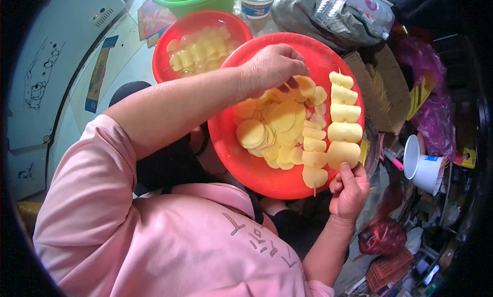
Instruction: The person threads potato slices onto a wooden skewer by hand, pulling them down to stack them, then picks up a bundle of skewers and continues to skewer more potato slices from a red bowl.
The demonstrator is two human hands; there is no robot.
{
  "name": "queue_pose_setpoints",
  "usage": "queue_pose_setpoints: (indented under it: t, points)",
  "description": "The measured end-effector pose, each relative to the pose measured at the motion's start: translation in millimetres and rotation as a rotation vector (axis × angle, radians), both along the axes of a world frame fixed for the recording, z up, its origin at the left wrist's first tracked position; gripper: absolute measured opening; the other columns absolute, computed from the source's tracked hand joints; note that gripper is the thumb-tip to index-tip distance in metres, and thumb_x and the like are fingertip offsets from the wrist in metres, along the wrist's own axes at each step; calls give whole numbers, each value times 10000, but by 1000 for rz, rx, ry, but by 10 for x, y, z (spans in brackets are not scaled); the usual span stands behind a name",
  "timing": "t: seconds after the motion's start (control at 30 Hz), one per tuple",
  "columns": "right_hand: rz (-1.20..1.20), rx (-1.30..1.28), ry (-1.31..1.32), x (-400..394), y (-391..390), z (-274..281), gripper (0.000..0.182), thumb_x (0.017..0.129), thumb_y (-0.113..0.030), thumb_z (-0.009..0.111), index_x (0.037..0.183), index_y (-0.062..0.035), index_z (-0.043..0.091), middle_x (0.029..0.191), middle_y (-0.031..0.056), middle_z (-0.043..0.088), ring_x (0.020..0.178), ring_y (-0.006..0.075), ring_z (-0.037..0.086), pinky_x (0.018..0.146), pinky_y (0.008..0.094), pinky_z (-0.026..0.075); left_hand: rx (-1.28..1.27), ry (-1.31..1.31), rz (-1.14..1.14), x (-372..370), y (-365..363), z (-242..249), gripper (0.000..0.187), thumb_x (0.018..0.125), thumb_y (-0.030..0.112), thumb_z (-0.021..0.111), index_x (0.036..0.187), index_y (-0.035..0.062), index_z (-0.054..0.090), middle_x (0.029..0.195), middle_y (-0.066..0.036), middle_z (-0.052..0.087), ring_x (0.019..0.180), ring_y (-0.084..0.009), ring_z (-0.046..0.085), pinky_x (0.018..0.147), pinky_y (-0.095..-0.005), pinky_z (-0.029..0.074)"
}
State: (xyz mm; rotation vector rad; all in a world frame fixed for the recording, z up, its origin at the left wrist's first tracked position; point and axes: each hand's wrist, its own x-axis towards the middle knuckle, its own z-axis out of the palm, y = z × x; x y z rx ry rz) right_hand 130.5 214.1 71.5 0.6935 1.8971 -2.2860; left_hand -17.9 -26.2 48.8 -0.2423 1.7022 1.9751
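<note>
My right hand (351,190) is closed on the lower end of a skewer of pale yellow, potato-like slices (345,112), held along the right rim of a red basin (231,163). Its thumb presses the lowest slice, and the skewer's thin tip shows at the top. Over the basin's upper part, my left hand (280,66) points its bent fingers down at a heap of loose round slices (277,120). Whatever those fingers pinch is hidden. Another skewer of slices (315,158) rests between the heap and the held skewer, its bare stick end pointing toward me.
Behind sits a smaller red basin (162,55) holding skewered slices in liquid, with a green tub (200,2) beyond. A cardboard box (385,91) and grey bag (303,17) flank the large basin. At right, a white cup (426,166) of sticks lies tilted among clutter.
</note>
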Motion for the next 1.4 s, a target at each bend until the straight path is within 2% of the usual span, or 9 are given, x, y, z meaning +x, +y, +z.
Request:
queue_pose_setpoints:
  t: [0.17,0.23,0.3,0.4,0.63,0.87,1.13,1.23,1.4]
  points:
    - [46,203,-155,24,103,21,106,866,-101,580,943,-28,584,615,-34,464,422,21,353,375,159,297,-721,620,-315,-107,-52,-471,189,776,180,609,917,55,624,807,-103,655,783,-233,647,690,-360,517]
    - [67,231,-182,57,143,3,112,862,-107,584,936,-23,590,616,-33,469,417,21,355,368,160,302,-838,619,-415,-19,26,-509,215,751,203,607,917,69,635,827,-132,658,823,-274,646,753,-375,510]
    - [88,258,-212,69,160,-4,118,859,-113,587,929,-19,596,618,-32,474,412,21,356,360,161,307,-1074,519,-847,88,101,-458,257,769,217,571,965,56,618,894,-139,650,851,-295,641,765,-390,514]
    - [98,273,-267,83,169,-5,137,840,-112,603,924,-4,603,653,-17,513,466,27,403,368,163,336,-1151,697,-906,243,145,-603,317,790,215,534,1043,27,569,975,-153,621,879,-309,637,756,-412,521]
    - [240,542,-320,80,143,1,145,834,-146,627,863,-5,611,565,-29,506,465,27,421,396,197,326,-1193,614,-906,332,261,-516,346,814,167,508,1127,22,531,1082,-159,601,999,-295,610,790,-389,520]
    - [297,939,-199,63,178,34,186,815,-164,664,894,2,634,546,-7,522,502,68,450,503,251,405,-1092,521,-699,272,255,-591,349,752,161,554,1075,37,506,910,-181,642,869,-332,636,729,-432,518]
    - [260,945,-125,58,174,54,177,813,-160,662,896,-6,635,570,22,557,537,74,491,530,258,425,-1166,567,-836,190,229,-428,404,706,88,564,1110,88,557,906,-153,647,868,-321,638,730,-430,504]
    - [254,946,-122,38,169,74,172,815,-157,658,901,-10,635,576,26,562,547,76,499,537,261,429,-1189,498,-725,160,191,-378,253,714,127,574,954,66,630,915,-145,660,848,-321,647,700,-417,524]
    - [173,939,-119,-28,347,12,176,814,-163,649,903,-12,636,581,31,562,553,81,499,541,265,423,-965,557,-646,12,87,-237,279,726,156,573,983,72,645,911,-159,654,876,-323,629,767,-404,502]
